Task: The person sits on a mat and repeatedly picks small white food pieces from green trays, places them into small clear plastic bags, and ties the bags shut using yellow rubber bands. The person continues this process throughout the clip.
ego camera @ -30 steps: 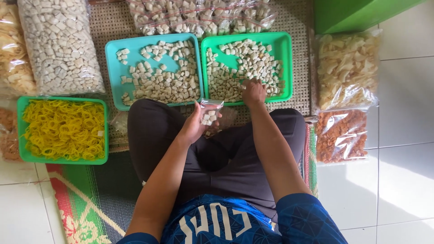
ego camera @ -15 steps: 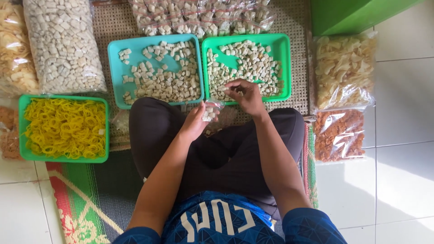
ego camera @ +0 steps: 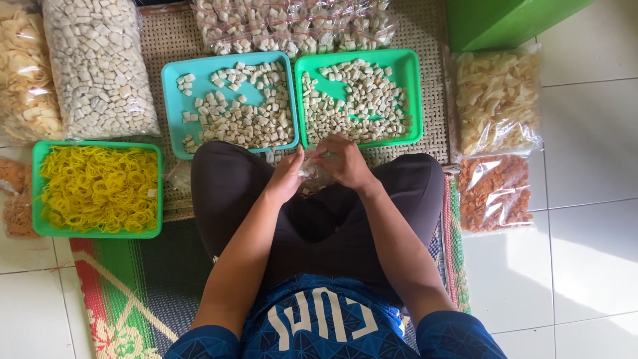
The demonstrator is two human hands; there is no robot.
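Since half a second ago the right hand [ego camera: 347, 161] has left the green tray [ego camera: 417, 100], where its fingers were among the pieces, and come back to meet the left hand [ego camera: 287, 176]; both now close together on the small clear bag [ego camera: 315, 171], which sits between them just below the tray's near rim, over the person's lap. How many pieces the bag holds cannot be told, as the fingers cover most of it. The green tray holds a loose spread of pale, blocky cracker pieces, with bare floor showing toward its far left. Touching its left side, the teal tray [ego camera: 171, 100] holds similar pale pieces, thickest along its near edge. Beyond the green tray lies a row of small filled packets [ego camera: 292, 26]. Well to the left of it, past the teal tray, stands a large clear sack of pale cubes [ego camera: 100, 66], and nearer the person a green basket of yellow rubber bands [ego camera: 98, 189]. Right of the green tray sits a bag of pale curled chips [ego camera: 497, 100], with a bag of orange chips [ego camera: 493, 194] just below it. The trays and bags lie as before.
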